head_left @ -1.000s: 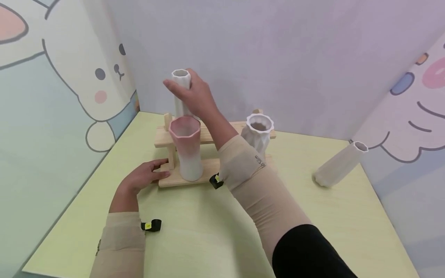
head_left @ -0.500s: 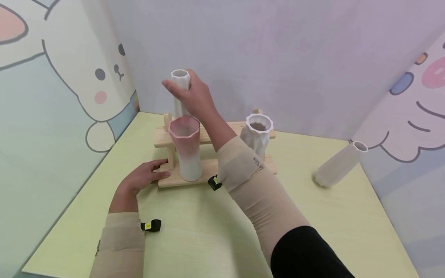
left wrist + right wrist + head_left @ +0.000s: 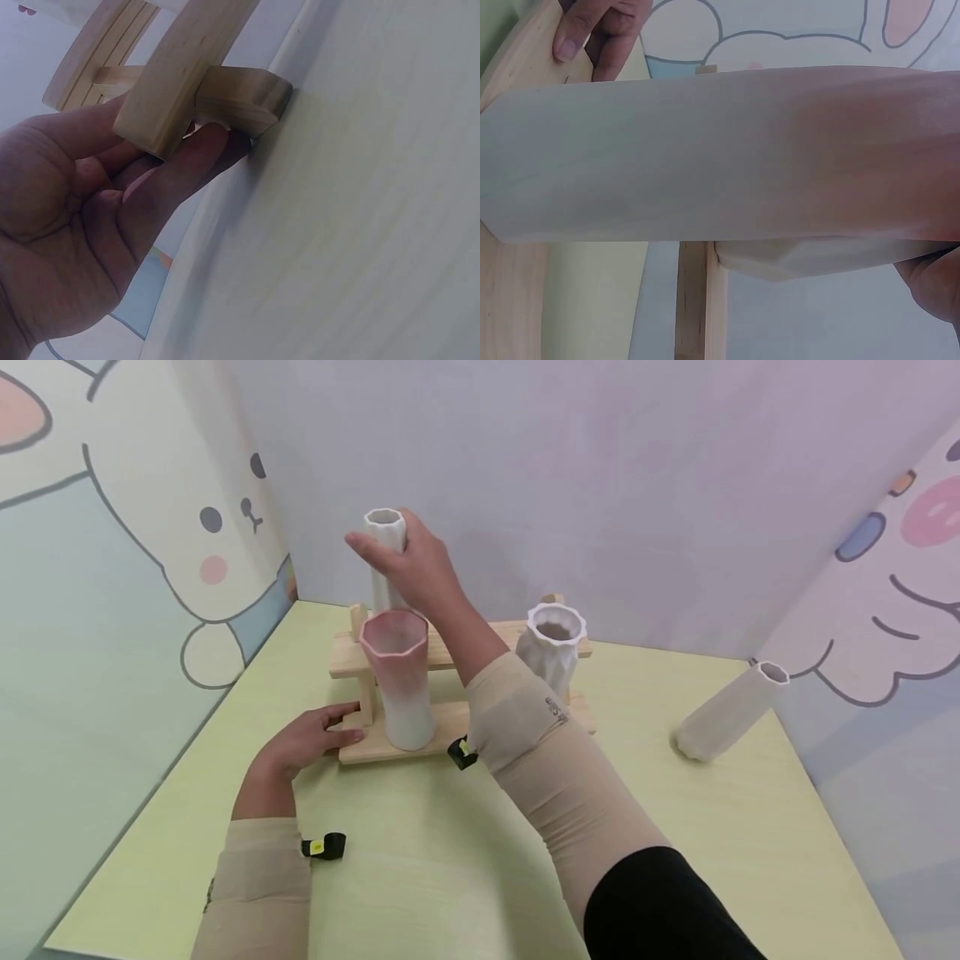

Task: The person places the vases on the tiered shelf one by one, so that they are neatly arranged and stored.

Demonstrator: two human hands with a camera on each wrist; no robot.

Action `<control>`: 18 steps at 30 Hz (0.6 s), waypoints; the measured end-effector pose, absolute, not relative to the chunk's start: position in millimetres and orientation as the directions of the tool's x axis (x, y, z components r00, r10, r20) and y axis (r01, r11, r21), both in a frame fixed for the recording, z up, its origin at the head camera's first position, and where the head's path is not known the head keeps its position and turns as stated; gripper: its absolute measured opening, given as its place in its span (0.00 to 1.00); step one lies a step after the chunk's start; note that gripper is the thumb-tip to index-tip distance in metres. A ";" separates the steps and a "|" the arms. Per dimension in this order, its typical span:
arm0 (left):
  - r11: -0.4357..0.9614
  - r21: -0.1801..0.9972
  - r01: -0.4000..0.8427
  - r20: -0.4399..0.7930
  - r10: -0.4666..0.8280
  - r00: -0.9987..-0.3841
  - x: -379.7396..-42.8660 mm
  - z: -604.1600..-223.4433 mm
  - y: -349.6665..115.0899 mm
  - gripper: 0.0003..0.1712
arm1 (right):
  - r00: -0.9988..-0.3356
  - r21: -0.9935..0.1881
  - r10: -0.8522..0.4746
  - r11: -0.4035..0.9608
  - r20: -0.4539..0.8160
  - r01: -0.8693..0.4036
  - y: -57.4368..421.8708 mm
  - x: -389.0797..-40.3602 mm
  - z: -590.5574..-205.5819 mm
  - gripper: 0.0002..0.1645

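My right hand (image 3: 423, 564) grips a slim white vase (image 3: 385, 539) near its rim, at the left end of the upper shelf of a two-tier wooden rack (image 3: 457, 718). In the right wrist view the base of that white vase (image 3: 780, 259) meets the shelf edge, mostly behind a pink-and-white vase (image 3: 705, 157). My left hand (image 3: 303, 743) pinches the left end of the lower shelf, thumb on top. The left wrist view shows its fingers (image 3: 161, 184) beneath the wood. The pink-and-white vase (image 3: 405, 693) stands upright on the lower shelf.
A white ribbed vase (image 3: 553, 647) stands at the rack's right side, partly behind my right sleeve. Farther right, an off-white vase (image 3: 731, 714) stands on the pale yellow table (image 3: 420, 877). Walls with cartoon animals (image 3: 217, 527) border the table's back and sides.
Both hands keep their holds, and the vases and rack stay in place. The whole view shifts very slightly left.
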State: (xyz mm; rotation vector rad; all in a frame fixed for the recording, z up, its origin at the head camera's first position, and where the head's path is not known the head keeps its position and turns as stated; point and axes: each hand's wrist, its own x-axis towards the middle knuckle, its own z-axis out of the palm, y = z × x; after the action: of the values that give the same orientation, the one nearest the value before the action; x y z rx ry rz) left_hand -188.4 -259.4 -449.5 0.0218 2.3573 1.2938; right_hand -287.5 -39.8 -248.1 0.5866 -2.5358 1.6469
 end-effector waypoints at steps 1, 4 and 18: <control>0.559 0.805 -0.197 -0.376 0.224 -0.899 -188.4 -449.8 -259.6 0.49 | -0.926 -0.869 -0.280 0.356 0.252 -0.344 -40.0 -287.4 -248.2 0.33; 0.553 0.811 -0.191 -0.370 0.232 -0.900 -189.0 -450.3 -259.2 0.48 | -0.928 -0.870 -0.276 0.356 0.250 -0.340 -39.9 -287.2 -248.6 0.32; 0.549 0.811 -0.201 -0.372 0.219 -0.902 -192.5 -454.8 -259.2 0.49 | -0.924 -0.852 -0.285 0.385 0.256 -0.355 -37.1 -284.7 -247.3 0.38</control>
State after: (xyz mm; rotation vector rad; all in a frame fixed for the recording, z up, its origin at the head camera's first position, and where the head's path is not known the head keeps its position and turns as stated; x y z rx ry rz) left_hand -192.5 -259.2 -454.8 0.0152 2.3545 1.3120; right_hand -284.7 -37.1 -247.3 0.5920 -2.5581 1.5998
